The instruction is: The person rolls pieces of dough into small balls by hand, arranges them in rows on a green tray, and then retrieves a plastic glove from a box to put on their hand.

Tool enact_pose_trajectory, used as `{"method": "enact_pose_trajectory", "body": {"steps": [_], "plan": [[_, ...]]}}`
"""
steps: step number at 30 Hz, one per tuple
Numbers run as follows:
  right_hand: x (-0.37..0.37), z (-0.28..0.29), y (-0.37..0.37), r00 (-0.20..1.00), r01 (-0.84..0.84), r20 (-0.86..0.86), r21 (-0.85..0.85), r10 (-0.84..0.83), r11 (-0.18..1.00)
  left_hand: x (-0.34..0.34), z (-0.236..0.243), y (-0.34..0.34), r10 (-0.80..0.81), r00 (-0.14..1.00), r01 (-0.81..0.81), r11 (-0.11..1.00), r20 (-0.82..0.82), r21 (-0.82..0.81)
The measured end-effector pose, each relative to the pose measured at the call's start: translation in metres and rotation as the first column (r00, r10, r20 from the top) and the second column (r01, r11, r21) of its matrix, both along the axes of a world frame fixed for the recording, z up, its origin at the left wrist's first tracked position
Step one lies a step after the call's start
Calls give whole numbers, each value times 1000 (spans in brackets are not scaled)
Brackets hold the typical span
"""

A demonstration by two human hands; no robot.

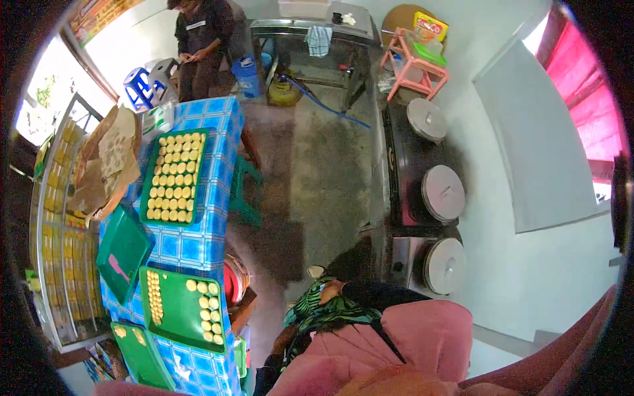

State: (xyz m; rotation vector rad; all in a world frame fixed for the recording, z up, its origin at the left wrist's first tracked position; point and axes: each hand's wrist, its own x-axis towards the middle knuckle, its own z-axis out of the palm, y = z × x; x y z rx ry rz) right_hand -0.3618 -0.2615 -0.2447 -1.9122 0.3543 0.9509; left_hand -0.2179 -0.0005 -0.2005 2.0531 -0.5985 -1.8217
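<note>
A green and black patterned cloth (309, 315) is bunched in front of my pink clothing, at the lower middle. My right hand (332, 291), at the end of a black sleeve, is closed on its upper part. At the cloth's lower left edge is my left hand (284, 340), dim and partly covered, its fingers hidden. To the left, a green tray (178, 307) on the table carries rows of pale round dough pieces at its right side and smaller pieces at its left. Farther along, another green tray (199, 210) is filled with rows of similar rounds.
A blue checked tablecloth (178, 245) covers the table; a green tray (124, 261) holds a pink tool (119, 266). Lidded round pots (443, 193) line the right side. Beyond are a green stool (246, 191), a gas cylinder (284, 94) and another person (203, 39).
</note>
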Motion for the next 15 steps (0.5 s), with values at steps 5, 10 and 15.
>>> {"method": "enact_pose_trajectory", "body": {"steps": [5, 10, 15], "plan": [[-21, -17, 22, 989, 145, 37, -79, -142, 986, 0, -17, 11, -187, 982, 187, 982, -1, 16], [-35, -33, 65, 946, 322, 92, -178, -310, 930, 23, -52, 51, -393, 917, 392, 919, 71, 33], [-38, -41, 101, 806, 590, 189, -329, -561, 737, 44, -94, 69, -561, 765, 579, 814, 317, 44]]}}
